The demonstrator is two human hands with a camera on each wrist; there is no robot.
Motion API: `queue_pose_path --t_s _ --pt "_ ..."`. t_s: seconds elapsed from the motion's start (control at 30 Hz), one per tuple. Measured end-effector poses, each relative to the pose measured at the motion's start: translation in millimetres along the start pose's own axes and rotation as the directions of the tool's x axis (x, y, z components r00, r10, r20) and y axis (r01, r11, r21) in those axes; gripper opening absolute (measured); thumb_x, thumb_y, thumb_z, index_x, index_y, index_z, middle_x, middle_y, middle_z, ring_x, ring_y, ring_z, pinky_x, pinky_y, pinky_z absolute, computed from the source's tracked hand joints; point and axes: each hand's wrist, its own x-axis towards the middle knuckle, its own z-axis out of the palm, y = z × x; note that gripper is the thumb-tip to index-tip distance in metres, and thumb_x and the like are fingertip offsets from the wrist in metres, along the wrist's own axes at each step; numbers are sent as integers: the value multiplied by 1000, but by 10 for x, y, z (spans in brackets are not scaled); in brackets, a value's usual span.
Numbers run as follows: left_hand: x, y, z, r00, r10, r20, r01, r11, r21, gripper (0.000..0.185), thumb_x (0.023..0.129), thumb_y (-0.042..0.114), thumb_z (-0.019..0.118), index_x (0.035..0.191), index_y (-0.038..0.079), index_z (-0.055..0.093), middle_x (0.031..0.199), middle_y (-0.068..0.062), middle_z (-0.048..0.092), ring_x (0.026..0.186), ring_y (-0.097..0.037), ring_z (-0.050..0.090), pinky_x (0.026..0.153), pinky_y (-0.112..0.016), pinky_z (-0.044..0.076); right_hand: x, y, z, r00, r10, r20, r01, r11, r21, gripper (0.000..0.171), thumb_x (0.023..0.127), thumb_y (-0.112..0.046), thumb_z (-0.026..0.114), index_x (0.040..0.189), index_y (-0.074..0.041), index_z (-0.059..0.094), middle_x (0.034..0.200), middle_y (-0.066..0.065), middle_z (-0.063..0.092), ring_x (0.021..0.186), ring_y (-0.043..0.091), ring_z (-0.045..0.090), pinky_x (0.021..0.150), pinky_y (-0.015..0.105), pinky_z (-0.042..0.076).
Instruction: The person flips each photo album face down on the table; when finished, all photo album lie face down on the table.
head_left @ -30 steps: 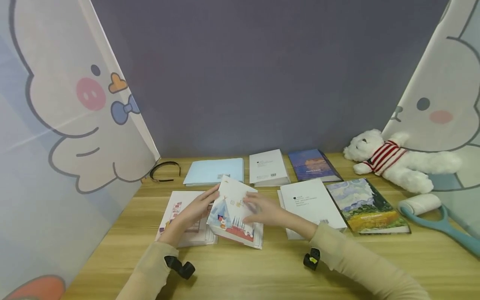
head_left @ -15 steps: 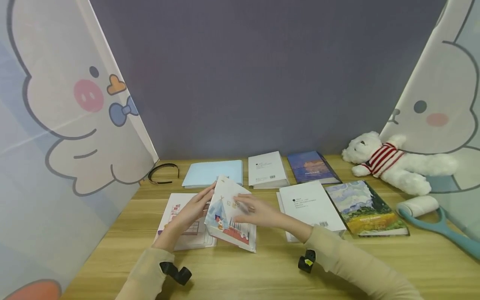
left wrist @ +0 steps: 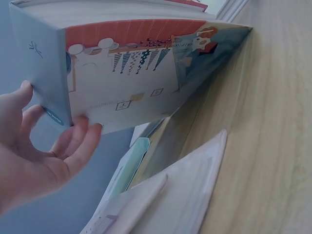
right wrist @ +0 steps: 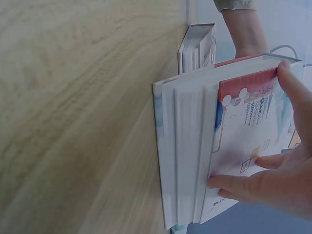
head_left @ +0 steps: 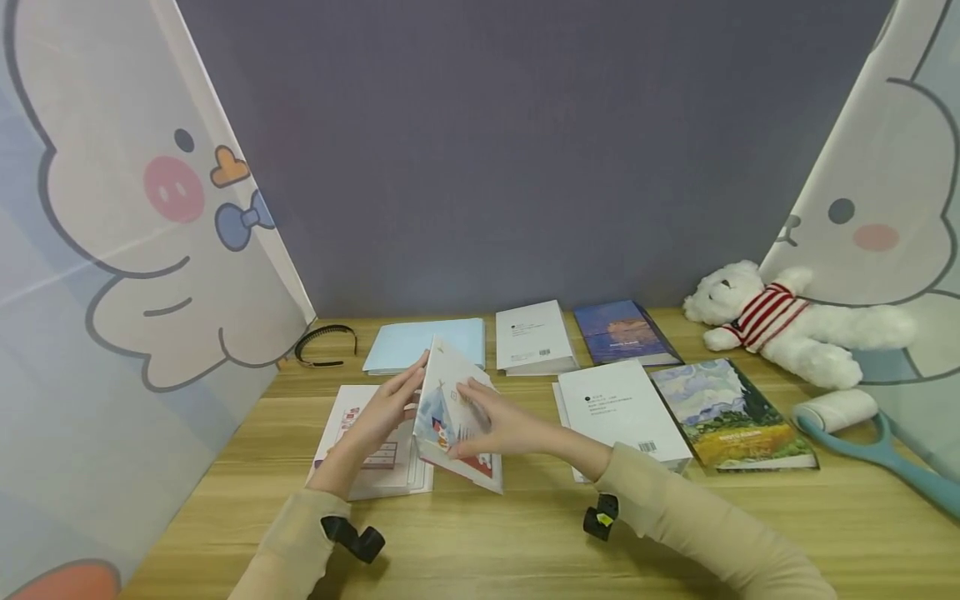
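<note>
A thick white hardcover book [head_left: 438, 400], printed with a blue tent and a red band, leans at an angle over the tabletop. My left hand [head_left: 381, 417] holds it at the spine side. In the left wrist view, the thumb lies on the pale blue spine and curled fingertips [left wrist: 80, 129] meet the edge of the illustrated cover [left wrist: 141, 83]. My right hand [head_left: 502, 425] is spread over the facing cover. The right wrist view has its thumb at the red-banded edge and its fingers [right wrist: 234, 185] touching the cover; the page blocks [right wrist: 187, 151] show along the edge.
Left, a white book stack [head_left: 356, 458] lies partly behind my left arm. Behind are a black headband [head_left: 322, 346], a light blue book [head_left: 427, 337], a white book [head_left: 534, 337] and a purple photo album [head_left: 626, 333]. Rightward lie white books [head_left: 622, 417], a landscape album [head_left: 735, 417], a teddy bear [head_left: 780, 317] and a lint roller [head_left: 840, 412].
The tent book has tilted more steeply, and moved slightly left. My right hand has slid left with it across the cover, while the left hand keeps its hold by the spine.
</note>
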Motion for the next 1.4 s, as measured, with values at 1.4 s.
queue_pose_path --t_s 1.4 --pt "67 141 231 994 90 -61 -86 994 65 64 91 33 61 146 32 28 142 -9 36 130 -32 39 103 -51 39 -41 -155 -165 969 241 -47 -186 843 504 103 86 -38 62 150 -18 -16 153 22 14 137 44 24 106 62 30"
